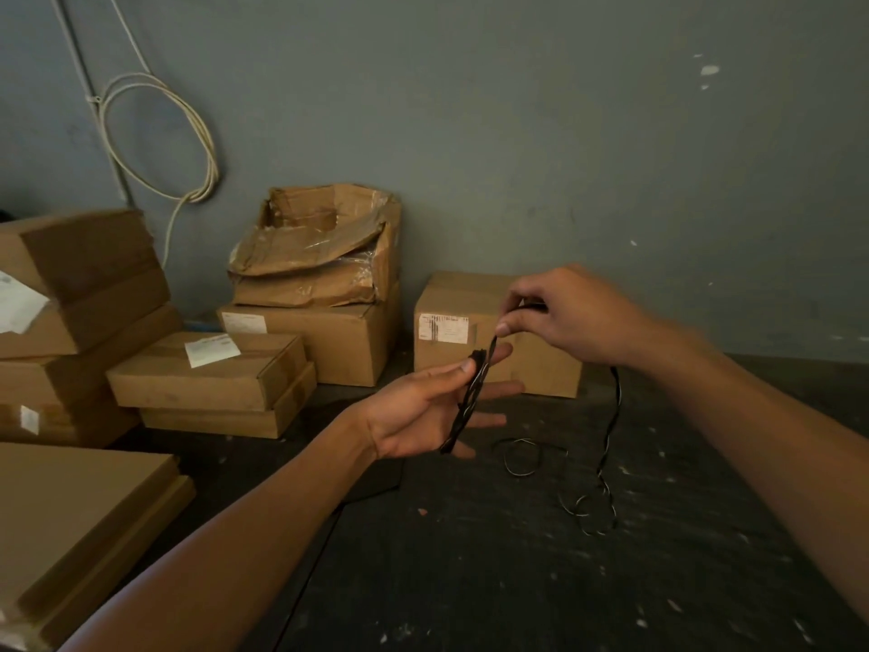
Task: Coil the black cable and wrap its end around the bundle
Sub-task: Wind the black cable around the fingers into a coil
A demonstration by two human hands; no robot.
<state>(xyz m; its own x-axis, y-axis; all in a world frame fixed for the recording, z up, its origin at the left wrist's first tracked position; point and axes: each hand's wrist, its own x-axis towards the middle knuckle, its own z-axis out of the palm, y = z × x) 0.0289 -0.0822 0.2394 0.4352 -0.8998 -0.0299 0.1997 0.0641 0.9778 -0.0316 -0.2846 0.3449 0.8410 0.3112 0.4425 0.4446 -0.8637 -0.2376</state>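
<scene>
My left hand [423,411] is palm up and pins a flat bundle of black cable [468,400] under its thumb, across the fingers. From the bundle's top one strand rises to my right hand [559,312], which pinches the cable between thumb and fingers just above the bundle. The loose rest of the cable [609,430] hangs down from the right hand and lies in slack loops on the dark floor [470,557].
Cardboard boxes stand along the wall: a small one [541,364] right behind my hands, a crushed stack [324,275] at centre, more stacks [84,298] at left. Flat cardboard [70,524] lies at lower left. A white cable coil [160,134] hangs on the wall.
</scene>
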